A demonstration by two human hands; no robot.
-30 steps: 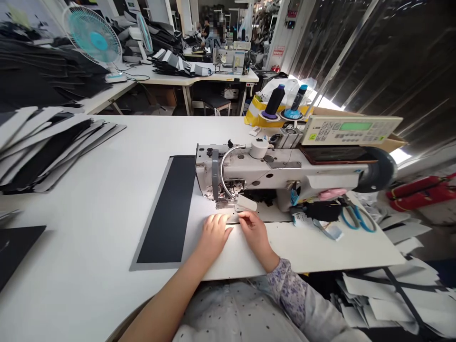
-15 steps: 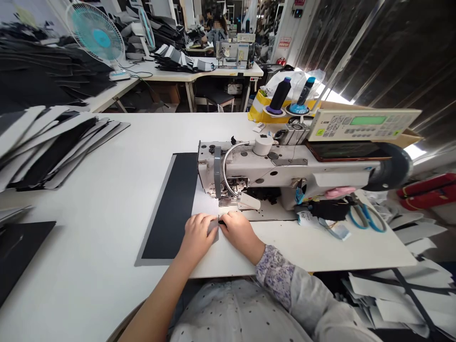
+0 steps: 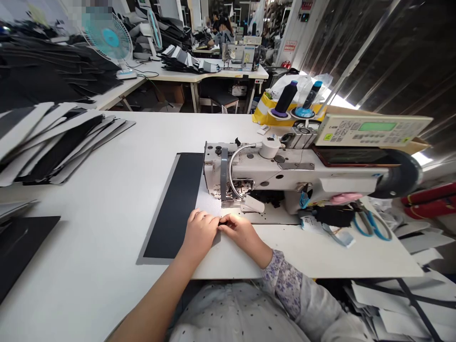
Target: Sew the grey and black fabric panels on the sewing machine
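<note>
A dark panel with a light grey border (image 3: 174,209) lies flat on the white table, its right part reaching under the head of a sewing machine (image 3: 263,171). My left hand (image 3: 200,236) rests on the panel's near right corner, fingers bent and closed at its edge. Beside it, fingertips nearly touching, my right hand (image 3: 244,235) pinches a small dark strip (image 3: 223,223) at that edge between thumb and forefinger. Both hands are just in front of the needle area. The fingers hide most of the strip and the corner.
A stack of grey and black pieces (image 3: 60,142) lies at left, another dark panel (image 3: 26,247) nearer me. Blue-handled scissors (image 3: 372,225) lie right of the machine. Thread cones (image 3: 286,99) stand behind it. Farther back are a fan (image 3: 109,40) and a person (image 3: 224,33).
The view has shifted slightly, so the scene sits further right. My left thumb and fingers have drawn in at the panel's edge, and both hands' fingertips have come closer together.
</note>
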